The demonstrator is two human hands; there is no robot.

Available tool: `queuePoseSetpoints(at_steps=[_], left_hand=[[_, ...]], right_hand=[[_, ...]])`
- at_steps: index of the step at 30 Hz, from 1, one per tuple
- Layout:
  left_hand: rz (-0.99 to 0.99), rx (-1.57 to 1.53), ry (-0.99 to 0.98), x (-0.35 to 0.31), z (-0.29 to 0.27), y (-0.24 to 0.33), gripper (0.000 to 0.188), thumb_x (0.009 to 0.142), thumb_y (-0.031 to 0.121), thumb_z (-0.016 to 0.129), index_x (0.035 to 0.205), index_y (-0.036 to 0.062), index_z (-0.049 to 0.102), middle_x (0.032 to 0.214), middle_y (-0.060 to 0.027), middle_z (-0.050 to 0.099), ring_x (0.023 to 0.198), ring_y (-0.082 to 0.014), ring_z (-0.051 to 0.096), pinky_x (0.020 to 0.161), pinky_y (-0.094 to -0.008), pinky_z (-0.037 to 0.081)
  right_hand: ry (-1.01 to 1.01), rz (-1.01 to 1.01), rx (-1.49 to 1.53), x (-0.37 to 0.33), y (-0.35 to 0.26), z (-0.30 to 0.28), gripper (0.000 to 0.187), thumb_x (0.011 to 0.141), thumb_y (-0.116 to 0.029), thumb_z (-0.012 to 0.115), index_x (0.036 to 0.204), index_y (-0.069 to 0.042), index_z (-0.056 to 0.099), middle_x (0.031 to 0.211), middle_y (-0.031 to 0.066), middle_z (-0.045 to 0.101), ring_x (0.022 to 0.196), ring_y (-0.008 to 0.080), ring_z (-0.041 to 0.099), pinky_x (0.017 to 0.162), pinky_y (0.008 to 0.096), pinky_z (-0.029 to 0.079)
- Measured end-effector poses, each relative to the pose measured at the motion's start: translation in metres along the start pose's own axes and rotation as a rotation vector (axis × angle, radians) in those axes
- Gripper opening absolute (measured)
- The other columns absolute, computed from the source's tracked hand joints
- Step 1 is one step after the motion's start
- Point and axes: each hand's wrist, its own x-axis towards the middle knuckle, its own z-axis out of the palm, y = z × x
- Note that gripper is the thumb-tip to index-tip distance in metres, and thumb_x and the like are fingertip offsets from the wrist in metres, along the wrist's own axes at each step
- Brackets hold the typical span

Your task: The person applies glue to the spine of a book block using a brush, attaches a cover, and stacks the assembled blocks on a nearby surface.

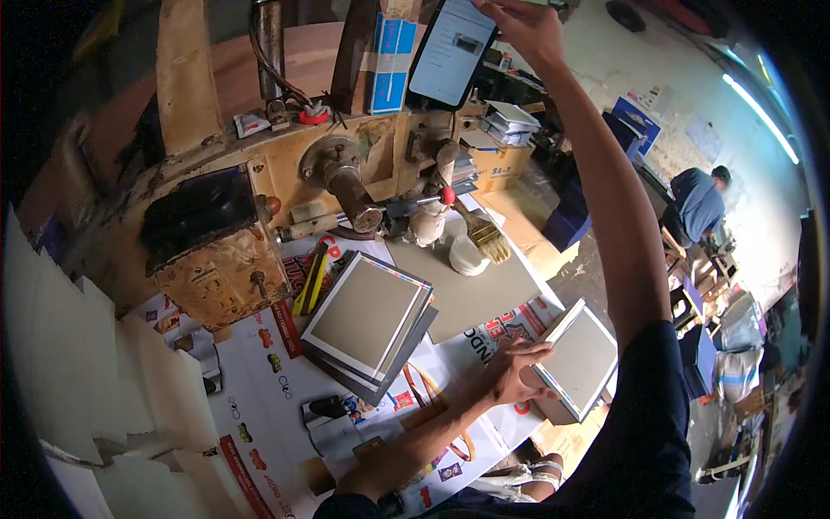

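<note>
My left hand (510,376) grips the left edge of a thick stack of grey boards (581,368) with white, colour-marked borders, at the table's right side. Up at the top, my right hand (529,35) has its fingers closed on the upper right corner of a phone (454,54) with a lit screen. The phone stands upright before the machine. Left of my left hand lies another stack of grey boards (372,310) with white borders, on darker sheets. A yellow cutter knife (311,281) rests beside that stack.
A wooden machine frame (285,143) with metal shafts runs along the back. A flat brush (486,235) lies by a white cup (468,257) on grey board (432,298). Printed sheets (259,389) cover the table. A person (696,203) bends over work at far right.
</note>
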Motion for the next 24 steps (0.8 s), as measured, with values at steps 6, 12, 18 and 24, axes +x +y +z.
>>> queuePoseSetpoints(at_steps=[6, 12, 18, 24], left_hand=[[0.007, 0.001, 0.017, 0.002, -0.005, 0.000, 0.077, 0.065, 0.048, 0.087, 0.121, -0.0017, 0.066, 0.129, -0.0166, 0.063, 0.114, -0.0324, 0.062, 0.106, -0.0477, 0.041], [0.038, 0.001, 0.035, 0.001, -0.003, -0.001, 0.074, 0.067, 0.046, 0.087, 0.120, -0.0014, 0.066, 0.130, -0.0166, 0.063, 0.112, -0.0333, 0.063, 0.103, -0.0437, 0.044], [0.014, 0.034, 0.006, 0.000, -0.004, 0.001, 0.075, 0.070, 0.049, 0.086, 0.123, 0.0009, 0.066, 0.131, -0.0146, 0.063, 0.117, -0.0308, 0.062, 0.103, -0.0417, 0.043], [0.042, -0.017, 0.088, 0.000, -0.002, -0.003, 0.071, 0.068, 0.049, 0.085, 0.116, -0.0004, 0.069, 0.122, -0.0148, 0.067, 0.111, -0.0295, 0.063, 0.101, -0.0443, 0.040]], right_hand=[[-0.005, -0.045, -0.133, -0.010, -0.013, 0.007, 0.044, 0.083, -0.033, 0.081, 0.105, 0.004, 0.072, 0.085, 0.0097, 0.073, 0.069, 0.0123, 0.066, 0.057, 0.0261, 0.052], [-0.036, -0.147, 0.133, -0.002, 0.008, 0.012, 0.048, 0.079, -0.029, 0.085, 0.107, 0.008, 0.069, 0.086, 0.0120, 0.073, 0.070, 0.0118, 0.066, 0.058, 0.0267, 0.052], [0.028, -0.108, -0.034, -0.003, 0.004, 0.004, 0.050, 0.083, -0.034, 0.081, 0.108, 0.008, 0.068, 0.089, 0.0141, 0.073, 0.071, 0.0154, 0.067, 0.059, 0.0281, 0.055], [0.195, -0.099, 0.011, -0.045, -0.020, -0.047, 0.054, 0.086, -0.038, 0.076, 0.111, 0.008, 0.067, 0.091, 0.0132, 0.072, 0.080, 0.0141, 0.067, 0.065, 0.0280, 0.056]])
